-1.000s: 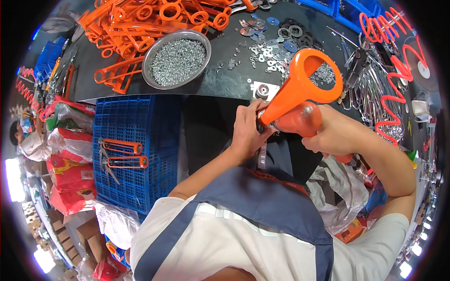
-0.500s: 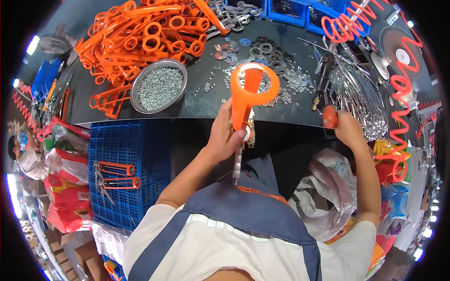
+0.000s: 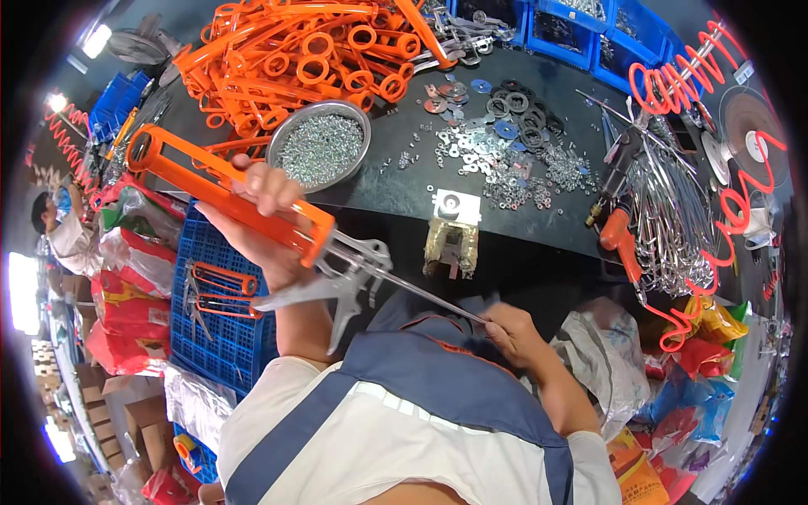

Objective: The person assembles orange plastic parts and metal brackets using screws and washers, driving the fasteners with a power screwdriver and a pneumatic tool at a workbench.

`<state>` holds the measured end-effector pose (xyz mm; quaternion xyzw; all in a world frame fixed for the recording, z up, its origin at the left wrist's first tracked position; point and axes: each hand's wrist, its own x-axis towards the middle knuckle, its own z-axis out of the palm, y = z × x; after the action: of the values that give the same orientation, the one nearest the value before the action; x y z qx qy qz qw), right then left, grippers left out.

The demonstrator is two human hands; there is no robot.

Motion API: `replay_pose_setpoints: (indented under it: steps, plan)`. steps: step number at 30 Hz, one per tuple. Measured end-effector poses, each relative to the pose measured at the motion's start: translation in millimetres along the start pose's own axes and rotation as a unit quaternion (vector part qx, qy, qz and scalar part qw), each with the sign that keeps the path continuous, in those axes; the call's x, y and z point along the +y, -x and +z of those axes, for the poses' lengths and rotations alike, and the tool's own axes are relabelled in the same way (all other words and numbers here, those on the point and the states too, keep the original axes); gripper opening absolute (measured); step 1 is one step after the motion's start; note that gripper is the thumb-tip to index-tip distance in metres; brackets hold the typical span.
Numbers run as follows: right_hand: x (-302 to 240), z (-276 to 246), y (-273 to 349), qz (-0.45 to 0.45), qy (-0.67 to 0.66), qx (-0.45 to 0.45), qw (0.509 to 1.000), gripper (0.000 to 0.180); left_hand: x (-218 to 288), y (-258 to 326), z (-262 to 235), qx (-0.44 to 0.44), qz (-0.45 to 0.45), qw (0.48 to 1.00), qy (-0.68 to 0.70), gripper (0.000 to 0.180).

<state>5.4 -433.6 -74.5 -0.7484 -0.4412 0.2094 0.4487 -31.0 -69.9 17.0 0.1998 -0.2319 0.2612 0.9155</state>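
My left hand (image 3: 268, 189) is closed around the orange frame of a caulking gun (image 3: 202, 187), held tilted left of my body in front of the bench. The gun's silver trigger handle (image 3: 328, 293) hangs below the frame's near end. From there a thin metal rod (image 3: 421, 291) slants down to the right, and the fingers of my right hand (image 3: 513, 330) are closed on its far end. At the bench edge, between my hands, stands a small fixture (image 3: 454, 240) with a white top plate and a dark round piece.
A pile of orange caulking gun frames (image 3: 311, 50) and a metal bowl (image 3: 364, 160) of small parts lie at the back left. Loose washers (image 3: 513, 130) spread mid-bench. An orange-handled tool (image 3: 619, 236) hangs right, near bundled metal rods (image 3: 665, 219). Blue crates (image 3: 223, 244) stand left.
My left hand has swung the caulking gun left, away from the fixture. My right hand has left the orange-handled tool and now grips the rod's end.
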Motion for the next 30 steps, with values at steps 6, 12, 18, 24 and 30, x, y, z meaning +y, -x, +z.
replay_pose_setpoints:
  steps: [6,12,18,24,30]
  plan:
    - [-32.7,31.5,-34.8,0.125,-0.176,0.165,0.963,0.041,-22.6,3.7,-33.0,0.040,0.040,0.998,0.036,0.058]
    - [-51.6,43.3,-82.6,0.012,-0.357,0.117,0.927,0.036,-64.9,3.1,3.2,0.174,-0.044,0.984,0.010,0.078]
    - [18.0,-13.9,-139.0,0.046,0.124,0.273,0.953,0.027,-91.7,42.2,-1.4,0.021,-0.152,0.965,-0.211,0.065]
    - [25.6,-6.3,-164.5,0.075,0.205,0.217,0.951,0.038,-119.5,67.3,-30.8,-0.059,-0.196,0.923,-0.325,0.075]
    - [-48.6,-31.0,-148.2,-0.050,-0.071,0.367,0.926,0.025,-117.9,66.3,-29.7,-0.093,-0.197,0.906,-0.364,0.075]
